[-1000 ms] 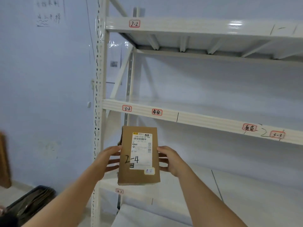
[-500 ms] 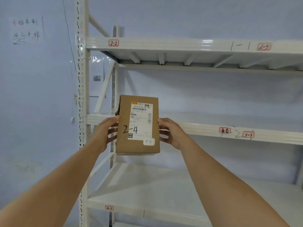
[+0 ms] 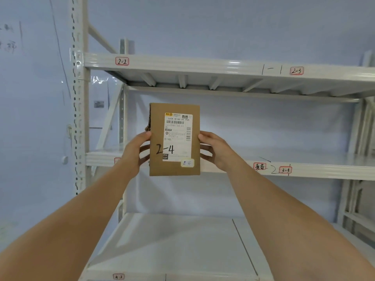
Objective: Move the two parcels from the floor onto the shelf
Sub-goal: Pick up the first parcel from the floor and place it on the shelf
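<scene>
We hold one parcel (image 3: 174,139) upright in the air between our left hand (image 3: 135,152) and right hand (image 3: 215,151), each clasping a side, in front of the shelf (image 3: 203,66), so it is not yet placed, and the second parcel is out of view

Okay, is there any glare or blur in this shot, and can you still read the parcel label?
Head view: glare streaks the top shelf beam; the wall note at far left is blurred; the uprights bow from the wide lens. The parcel is sharp enough to read "2-4", but its fine print is too small.
</scene>
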The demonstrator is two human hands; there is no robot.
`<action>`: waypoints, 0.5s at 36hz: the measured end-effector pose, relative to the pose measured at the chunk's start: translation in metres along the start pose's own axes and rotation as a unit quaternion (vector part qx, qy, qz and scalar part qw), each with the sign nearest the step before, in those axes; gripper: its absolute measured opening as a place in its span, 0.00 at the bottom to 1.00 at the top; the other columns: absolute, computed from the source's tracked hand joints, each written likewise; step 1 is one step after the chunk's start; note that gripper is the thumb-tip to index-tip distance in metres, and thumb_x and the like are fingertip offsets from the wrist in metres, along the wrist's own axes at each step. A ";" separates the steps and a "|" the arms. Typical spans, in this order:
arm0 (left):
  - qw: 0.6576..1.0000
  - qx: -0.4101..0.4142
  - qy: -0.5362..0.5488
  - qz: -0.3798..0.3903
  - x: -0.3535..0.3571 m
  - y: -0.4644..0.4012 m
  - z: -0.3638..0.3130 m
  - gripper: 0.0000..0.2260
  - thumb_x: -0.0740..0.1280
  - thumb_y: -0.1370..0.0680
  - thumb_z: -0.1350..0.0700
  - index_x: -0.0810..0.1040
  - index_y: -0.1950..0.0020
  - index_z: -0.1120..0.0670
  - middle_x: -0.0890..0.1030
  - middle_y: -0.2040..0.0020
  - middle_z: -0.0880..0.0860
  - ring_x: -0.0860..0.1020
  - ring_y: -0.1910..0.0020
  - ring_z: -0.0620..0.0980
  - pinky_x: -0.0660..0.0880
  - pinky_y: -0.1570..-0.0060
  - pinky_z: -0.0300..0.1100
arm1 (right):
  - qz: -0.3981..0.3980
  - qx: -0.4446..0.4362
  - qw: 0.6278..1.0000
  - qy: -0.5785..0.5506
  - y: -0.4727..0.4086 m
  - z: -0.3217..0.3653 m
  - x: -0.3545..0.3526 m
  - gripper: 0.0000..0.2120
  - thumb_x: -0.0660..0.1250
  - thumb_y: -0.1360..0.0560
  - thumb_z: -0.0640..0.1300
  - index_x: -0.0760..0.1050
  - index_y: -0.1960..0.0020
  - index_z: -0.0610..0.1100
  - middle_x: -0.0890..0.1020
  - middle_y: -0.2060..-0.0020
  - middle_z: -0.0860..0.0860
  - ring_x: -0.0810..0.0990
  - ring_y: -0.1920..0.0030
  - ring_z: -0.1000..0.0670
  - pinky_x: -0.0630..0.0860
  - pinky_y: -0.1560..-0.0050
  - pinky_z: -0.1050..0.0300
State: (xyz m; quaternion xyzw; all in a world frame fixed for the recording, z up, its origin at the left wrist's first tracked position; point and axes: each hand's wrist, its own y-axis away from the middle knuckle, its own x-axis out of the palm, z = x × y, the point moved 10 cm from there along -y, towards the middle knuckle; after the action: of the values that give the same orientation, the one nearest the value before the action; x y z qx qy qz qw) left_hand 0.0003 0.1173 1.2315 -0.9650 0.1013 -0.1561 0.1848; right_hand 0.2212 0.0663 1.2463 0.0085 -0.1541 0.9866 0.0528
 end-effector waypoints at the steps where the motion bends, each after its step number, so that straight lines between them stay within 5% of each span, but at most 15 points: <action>1: 1.000 0.004 -0.001 0.002 0.002 -0.004 -0.004 0.11 0.62 0.22 0.48 0.76 0.41 0.49 0.81 0.50 0.45 0.77 0.48 0.46 0.74 0.48 0.44 | -0.004 -0.006 1.000 0.002 -0.003 0.005 0.001 0.06 0.68 0.24 0.45 0.78 0.47 0.52 0.83 0.50 0.53 0.80 0.44 0.50 0.73 0.35 0.47; 7: 1.000 0.024 0.004 -0.017 0.003 -0.035 -0.032 0.19 0.59 0.19 0.48 0.69 0.29 0.49 0.77 0.38 0.48 0.73 0.38 0.48 0.69 0.36 0.49 | -0.041 -0.039 0.998 0.012 -0.029 0.035 0.018 0.12 0.65 0.22 0.44 0.77 0.40 0.52 0.83 0.44 0.52 0.79 0.38 0.51 0.72 0.34 0.46; 15: 0.998 0.028 -0.042 -0.045 -0.014 -0.080 -0.034 0.10 0.58 0.18 0.50 0.70 0.38 0.49 0.79 0.50 0.48 0.77 0.49 0.46 0.72 0.42 0.48 | -0.081 -0.037 0.996 0.020 -0.074 0.025 0.035 0.18 0.61 0.21 0.39 0.73 0.32 0.48 0.82 0.41 0.49 0.78 0.38 0.49 0.74 0.37 0.47; 18: 0.997 0.003 -0.058 -0.052 -0.021 -0.098 -0.016 0.11 0.55 0.17 0.50 0.69 0.37 0.50 0.79 0.47 0.52 0.77 0.56 0.44 0.72 0.45 0.47 | -0.089 -0.029 0.995 0.015 -0.090 0.007 0.041 0.20 0.60 0.21 0.34 0.72 0.31 0.46 0.80 0.38 0.48 0.77 0.37 0.47 0.75 0.40 0.48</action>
State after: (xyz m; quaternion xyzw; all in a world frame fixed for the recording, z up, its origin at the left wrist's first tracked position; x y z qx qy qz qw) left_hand -0.0109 0.2065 1.2784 -0.9759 0.0400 -0.1095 0.1847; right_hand 0.1901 0.1537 1.2818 0.0057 -0.1803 0.9731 0.1430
